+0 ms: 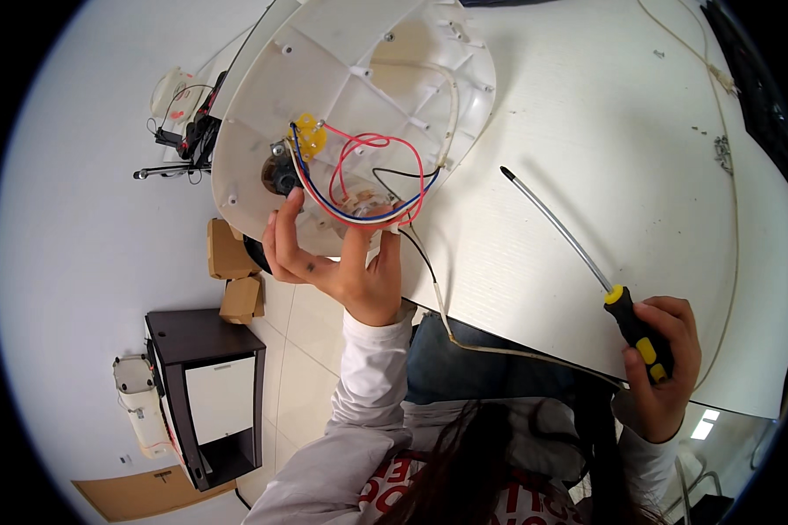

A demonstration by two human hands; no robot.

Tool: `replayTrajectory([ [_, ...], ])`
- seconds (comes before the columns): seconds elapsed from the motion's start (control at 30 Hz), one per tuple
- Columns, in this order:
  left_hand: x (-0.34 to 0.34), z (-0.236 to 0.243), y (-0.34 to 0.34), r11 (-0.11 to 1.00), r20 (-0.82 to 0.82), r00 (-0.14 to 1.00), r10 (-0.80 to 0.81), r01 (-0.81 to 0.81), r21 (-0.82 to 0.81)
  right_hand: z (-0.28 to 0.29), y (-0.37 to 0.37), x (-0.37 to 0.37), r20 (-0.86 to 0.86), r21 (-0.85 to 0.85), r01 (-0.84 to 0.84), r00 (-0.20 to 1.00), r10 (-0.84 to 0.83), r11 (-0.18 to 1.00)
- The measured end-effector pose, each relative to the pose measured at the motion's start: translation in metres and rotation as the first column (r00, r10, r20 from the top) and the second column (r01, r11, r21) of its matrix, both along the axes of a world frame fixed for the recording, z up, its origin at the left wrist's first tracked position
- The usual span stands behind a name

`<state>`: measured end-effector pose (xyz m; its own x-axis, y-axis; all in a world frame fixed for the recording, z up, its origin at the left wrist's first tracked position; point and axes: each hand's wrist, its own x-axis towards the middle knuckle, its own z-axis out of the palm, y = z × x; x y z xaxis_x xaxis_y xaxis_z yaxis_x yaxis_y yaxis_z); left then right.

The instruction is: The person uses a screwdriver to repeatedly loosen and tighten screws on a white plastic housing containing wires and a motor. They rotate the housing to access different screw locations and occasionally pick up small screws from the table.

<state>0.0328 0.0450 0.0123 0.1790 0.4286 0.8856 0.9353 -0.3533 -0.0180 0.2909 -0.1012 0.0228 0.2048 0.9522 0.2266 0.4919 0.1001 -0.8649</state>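
A white plastic housing (341, 44) lies on its outer side, its ribbed inside with screw posts facing up. In it are a yellow perforated disc (308, 137), a dark round part (280, 173) and looped red, blue, white and black wires (423, 175). At the near edge of the housing, my left hand (346, 276) pinches a small clear-and-white part (366, 206) under the wires, partly hidden by fingers. Its other fingers bend toward the dark part. My right hand (670, 354) grips a black-and-yellow screwdriver (636, 331) by the handle, shaft pointing up and left, apart from the housing.
A white table (534, 280) bears a pile of small screws (722, 156) and a few strays. A pale cable (517, 352) runs from the housing past the table's front edge. Cardboard boxes (236, 271) and a dark cabinet (206, 337) stand at left.
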Motion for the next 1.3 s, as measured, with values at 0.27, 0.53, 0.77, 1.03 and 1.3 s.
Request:
replayTrajectory([
  [0.27,-0.019,0.004,-0.011,0.995,0.032,0.998,-0.061,0.059,0.08,0.01,0.001,0.005,-0.015,-0.008,-0.012,1.0,0.011,1.0],
  [0.53,-0.04,0.041,-0.035,0.984,-0.05,0.998,0.039,-0.03,0.173,0.01,-0.001,0.014,-0.106,0.024,-0.054,0.993,0.057,0.998],
  [0.77,0.048,0.083,-0.072,0.664,0.396,0.668,-0.63,0.728,-0.172,-0.003,-0.015,0.013,-0.79,0.055,0.305,0.595,-0.145,0.951],
  [1.03,0.216,0.069,0.016,0.412,0.258,0.595,-0.761,0.751,-0.516,0.031,-0.02,0.063,-0.775,0.224,0.656,0.569,-0.277,0.721],
  [1.3,0.279,0.029,0.063,0.415,0.178,0.763,-0.621,0.513,-0.751,0.04,-0.04,0.094,-0.746,0.238,0.748,0.549,-0.376,0.619],
])
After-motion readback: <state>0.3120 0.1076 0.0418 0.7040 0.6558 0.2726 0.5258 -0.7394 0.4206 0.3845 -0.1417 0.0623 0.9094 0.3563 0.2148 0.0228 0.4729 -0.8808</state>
